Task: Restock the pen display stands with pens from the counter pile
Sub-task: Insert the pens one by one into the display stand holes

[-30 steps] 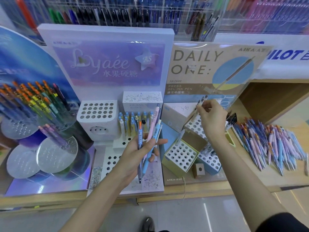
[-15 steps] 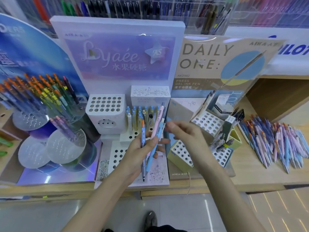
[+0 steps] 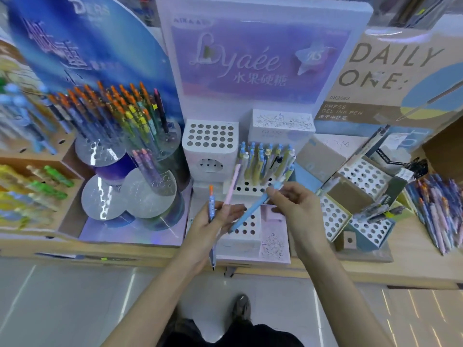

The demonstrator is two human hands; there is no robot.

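Right hand (image 3: 293, 209) fingers pinch the blue pen (image 3: 246, 214) top; left hand (image 3: 213, 229) fingers grip two other pens (image 3: 211, 206)

Pen pile (image 3: 441, 214) on the counter runs off the right edge, so no count is possible. DAILY ONE board (image 3: 390, 71) is clipped on the right too. Left hand (image 3: 213, 229) covers the lower barrel of the pink pen (image 3: 232, 184) and the mid-barrel of the orange-capped pen (image 3: 211, 204). The light blue pen (image 3: 248, 216) is blurred at its upper end, at the right hand (image 3: 295, 209). Far-left blue pens (image 3: 22, 116) and green pens (image 3: 53, 179) are smeared and cut by the left edge. The writing on the scribble pad (image 3: 281, 121) is too small to read.
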